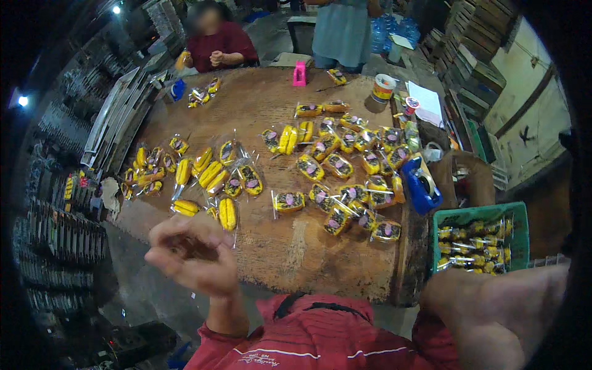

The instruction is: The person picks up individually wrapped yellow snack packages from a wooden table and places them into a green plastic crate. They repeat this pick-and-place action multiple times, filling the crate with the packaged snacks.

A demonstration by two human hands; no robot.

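Here you are with plenty of packs point(310, 167) loose across the table point(265, 256), centre and left, and others in the green crate point(481, 213) at lower right, so much looks left to do. Your left hand point(194, 254), lower left, curls round a gap, contents unclear, nearest packs just above it. Your right hand point(496, 308) blurs below the crate; its grip you can't tell.

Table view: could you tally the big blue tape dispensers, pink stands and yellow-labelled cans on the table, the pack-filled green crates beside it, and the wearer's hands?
Tape dispenser: 1
Stand: 1
Can: 1
Crate: 1
Hands (left hand, right hand): 2
Total: 6
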